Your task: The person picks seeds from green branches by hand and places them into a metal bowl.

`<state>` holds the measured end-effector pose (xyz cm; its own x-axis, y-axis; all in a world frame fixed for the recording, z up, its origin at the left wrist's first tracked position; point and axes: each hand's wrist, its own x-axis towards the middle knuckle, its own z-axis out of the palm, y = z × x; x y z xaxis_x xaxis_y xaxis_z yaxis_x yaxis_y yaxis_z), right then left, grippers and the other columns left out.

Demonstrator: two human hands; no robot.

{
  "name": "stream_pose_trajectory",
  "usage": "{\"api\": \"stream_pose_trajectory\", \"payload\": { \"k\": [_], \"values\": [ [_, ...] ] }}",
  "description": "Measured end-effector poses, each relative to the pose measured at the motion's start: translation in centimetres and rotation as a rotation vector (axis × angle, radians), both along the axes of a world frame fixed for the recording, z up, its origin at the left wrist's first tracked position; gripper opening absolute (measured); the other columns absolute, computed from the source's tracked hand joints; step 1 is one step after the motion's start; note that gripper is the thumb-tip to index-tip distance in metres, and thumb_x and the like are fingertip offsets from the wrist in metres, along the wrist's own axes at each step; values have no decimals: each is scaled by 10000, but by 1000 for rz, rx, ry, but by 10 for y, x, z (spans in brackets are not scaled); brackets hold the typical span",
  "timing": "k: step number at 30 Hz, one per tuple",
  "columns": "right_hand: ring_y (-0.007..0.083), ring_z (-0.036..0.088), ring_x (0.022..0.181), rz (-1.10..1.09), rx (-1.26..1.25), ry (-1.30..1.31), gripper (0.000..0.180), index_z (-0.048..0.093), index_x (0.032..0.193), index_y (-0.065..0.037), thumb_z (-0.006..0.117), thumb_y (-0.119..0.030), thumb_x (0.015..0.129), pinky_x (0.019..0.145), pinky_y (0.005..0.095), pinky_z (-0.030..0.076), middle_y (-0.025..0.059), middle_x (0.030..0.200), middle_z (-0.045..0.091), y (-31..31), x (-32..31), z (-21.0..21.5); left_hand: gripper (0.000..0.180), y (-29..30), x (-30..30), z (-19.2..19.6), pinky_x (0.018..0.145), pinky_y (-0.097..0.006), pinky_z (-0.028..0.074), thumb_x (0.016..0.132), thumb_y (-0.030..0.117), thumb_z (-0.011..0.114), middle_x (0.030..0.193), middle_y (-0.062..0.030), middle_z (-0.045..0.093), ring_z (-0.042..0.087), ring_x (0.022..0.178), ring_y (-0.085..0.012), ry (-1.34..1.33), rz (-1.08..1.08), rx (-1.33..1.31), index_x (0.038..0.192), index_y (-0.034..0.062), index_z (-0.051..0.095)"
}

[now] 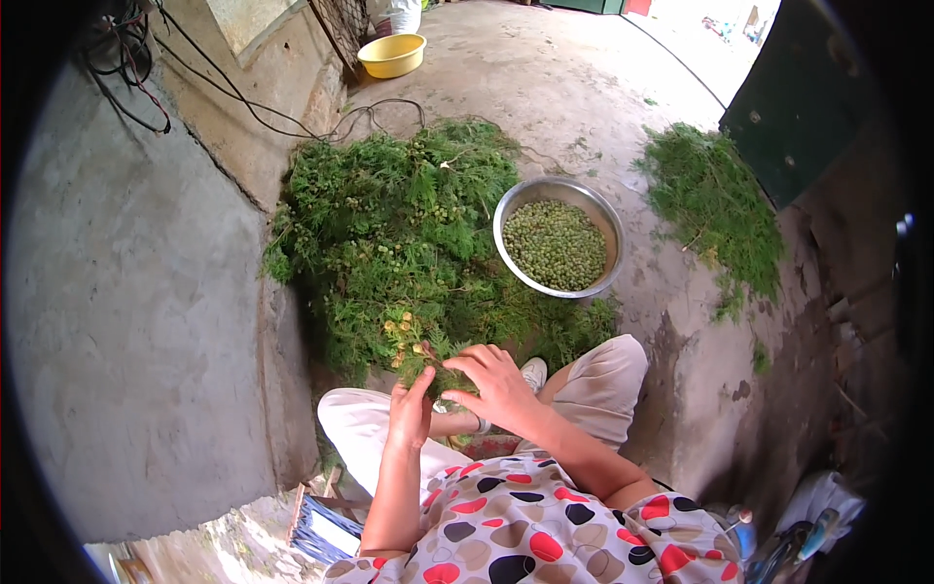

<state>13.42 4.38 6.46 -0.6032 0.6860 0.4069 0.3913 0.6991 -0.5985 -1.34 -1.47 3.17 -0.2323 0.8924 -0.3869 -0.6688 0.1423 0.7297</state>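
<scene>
My left hand (412, 413) is closed around the stem of a leafy green sprig (440, 347) above my lap. Yellowish cones (399, 329) show on the foliage beyond the thumb. From the right, my right hand (498, 389) reaches over the same sprig, its bent fingers and thumb apart with greenery between them. Past my knees spreads a big heap of green branches (389, 224) bearing small green cones. Against its right side stands a round metal basin (615, 219), partly filled with small round green cones (555, 245).
Cut greenery (715, 204) lies farther right beside a dark green door (803, 107). A yellow tub (392, 56) stands at the far left on the concrete floor (545, 78). Black cables (263, 115) run down the wall. A grey concrete surface (146, 321) borders the heap's left side.
</scene>
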Motion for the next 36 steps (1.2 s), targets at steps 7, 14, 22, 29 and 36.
{"api": "stream_pose_trajectory", "payload": {
  "k": [7,14,22,29,36],
  "values": [
    [273,527,886,-76,-21,37,312,561,1002,-50,650,-157,723,775,361,434,94,952,531,-5,-1,-26,366,-6,7,13,912,-315,387,855,67,536,1168,-76,520,491,1075,-178,110,-140,130,1209,32,449],
    [213,576,731,-101,-570,365,213,555,956,13,500,86,764,670,249,445,125,842,559,3,7,-49,428,-4,4,15,958,-282,333,859,56,544,1212,-73,471,451,1103,-173,156,-166,196,1255,7,390],
    [68,524,795,-21,-731,467,257,545,1002,2,461,121,790,688,215,431,16,865,573,-8,6,-52,305,5,6,-24,789,-249,381,848,260,607,970,8,548,505,888,-118,-51,-137,-31,1060,82,478],
    [85,550,831,60,-764,318,211,538,1023,7,522,55,818,712,236,447,27,918,585,-9,8,-60,201,-1,7,-31,829,-337,398,870,226,561,972,-16,570,514,925,-142,-208,-71,-65,1030,109,526],
    [56,470,869,85,-961,666,290,485,1150,-19,471,-203,927,800,202,388,-15,940,512,8,12,-45,42,-3,4,-35,690,-229,419,829,79,614,831,0,603,520,747,-76,177,36,30,822,78,573]
  ]
}}
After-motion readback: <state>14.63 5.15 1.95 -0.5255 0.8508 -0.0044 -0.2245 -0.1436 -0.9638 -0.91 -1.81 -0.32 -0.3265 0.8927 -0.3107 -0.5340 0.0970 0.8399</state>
